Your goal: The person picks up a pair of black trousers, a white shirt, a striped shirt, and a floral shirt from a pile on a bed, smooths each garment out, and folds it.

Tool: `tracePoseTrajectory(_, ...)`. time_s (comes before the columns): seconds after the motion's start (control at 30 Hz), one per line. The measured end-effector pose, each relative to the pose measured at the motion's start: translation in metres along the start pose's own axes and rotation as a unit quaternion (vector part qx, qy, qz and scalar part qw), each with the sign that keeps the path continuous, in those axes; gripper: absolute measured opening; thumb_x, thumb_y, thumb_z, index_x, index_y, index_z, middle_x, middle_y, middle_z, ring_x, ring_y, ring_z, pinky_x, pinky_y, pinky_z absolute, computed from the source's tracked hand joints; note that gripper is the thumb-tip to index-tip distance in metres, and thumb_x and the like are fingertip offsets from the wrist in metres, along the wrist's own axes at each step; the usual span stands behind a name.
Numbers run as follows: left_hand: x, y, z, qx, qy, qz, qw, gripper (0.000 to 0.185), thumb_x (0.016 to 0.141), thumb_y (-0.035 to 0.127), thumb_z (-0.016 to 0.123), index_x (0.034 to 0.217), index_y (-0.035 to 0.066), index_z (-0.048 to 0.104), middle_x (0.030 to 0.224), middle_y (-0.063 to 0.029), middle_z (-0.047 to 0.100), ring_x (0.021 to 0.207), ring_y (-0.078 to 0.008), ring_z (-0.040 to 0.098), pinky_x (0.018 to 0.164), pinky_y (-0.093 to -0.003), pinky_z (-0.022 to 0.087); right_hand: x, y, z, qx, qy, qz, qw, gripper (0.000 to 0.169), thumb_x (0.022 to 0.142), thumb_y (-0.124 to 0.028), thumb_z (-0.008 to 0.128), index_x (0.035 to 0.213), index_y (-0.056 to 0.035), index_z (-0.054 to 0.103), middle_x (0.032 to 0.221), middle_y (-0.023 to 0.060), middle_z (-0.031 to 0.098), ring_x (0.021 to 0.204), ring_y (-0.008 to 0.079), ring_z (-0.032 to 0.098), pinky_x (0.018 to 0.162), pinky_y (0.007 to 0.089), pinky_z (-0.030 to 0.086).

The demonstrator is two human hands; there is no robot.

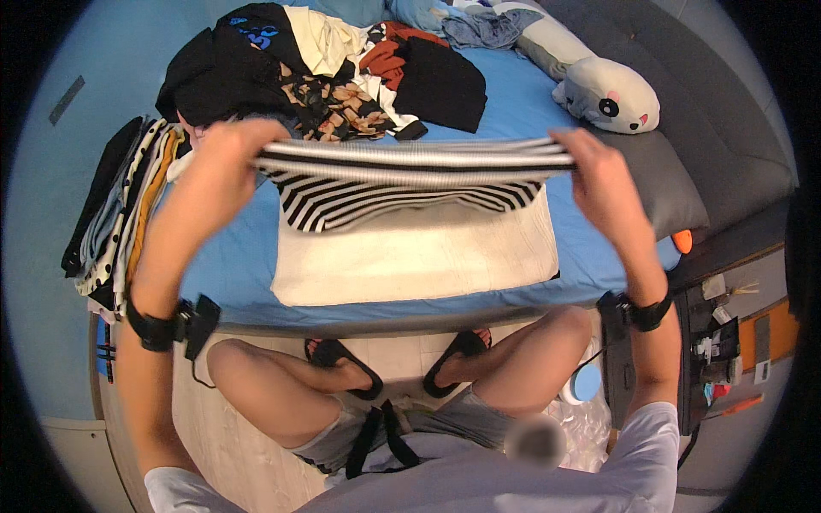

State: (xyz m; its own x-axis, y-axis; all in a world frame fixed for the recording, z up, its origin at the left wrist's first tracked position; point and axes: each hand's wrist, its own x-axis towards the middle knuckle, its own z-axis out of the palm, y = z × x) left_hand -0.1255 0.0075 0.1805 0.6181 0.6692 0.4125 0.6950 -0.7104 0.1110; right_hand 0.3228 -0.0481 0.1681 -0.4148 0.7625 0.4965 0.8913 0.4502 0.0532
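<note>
A black-and-white striped knit garment (410, 167) is stretched sideways between my two hands, in the air above the bed. My left hand (234, 157) grips its left end, and my right hand (593, 163) grips its right end. The garment sags in the middle, where its stripes curve. Below it a cream cloth (417, 263) lies flat on the blue bed sheet (237, 263), partly hidden by the garment. Both hands are slightly blurred.
Beyond the garment lies a heap of rumpled clothes (224, 77). A row of folded clothes (118, 211) stands at the left. A long plush toy (609, 96) and a grey cushion (673, 179) are at the right. My knees are beside the bed's near edge.
</note>
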Motion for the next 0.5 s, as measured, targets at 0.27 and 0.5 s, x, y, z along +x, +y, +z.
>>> tracePoseTrajectory(0.27, 0.068, -0.028, -0.064, 0.03, -0.09, -0.02, 0.995, 0.012, 0.086, -0.001, 0.07, 0.098, -0.003, 0.072, 0.085, -0.017, 0.071, 0.077, -0.0282, 0.066, 0.078, -0.0383, 0.054, 0.085, 0.031, -0.045, 0.015, -0.006, -0.026, 1.0, 0.031, 0.09, 0.007, 0.058, 0.118, 0.0015, 0.071, 0.102, 0.0234, 0.073, 0.095, 0.0361, 0.072, 0.088, 0.0414, 0.057)
tracePoseTrajectory(0.5, 0.081, -0.05, -0.052, 0.035, 0.016, 0.034, 0.999, 0.025, 0.085, -0.009, 0.062, 0.109, -0.003, 0.069, 0.096, -0.0211, 0.071, 0.09, -0.0348, 0.071, 0.085, -0.0403, 0.055, 0.104, 0.055, -0.043, -0.039, 0.035, -0.018, 0.998, 0.033, 0.09, 0.007, 0.06, 0.12, 0.0011, 0.069, 0.106, 0.0221, 0.073, 0.094, 0.0355, 0.072, 0.086, 0.0414, 0.058)
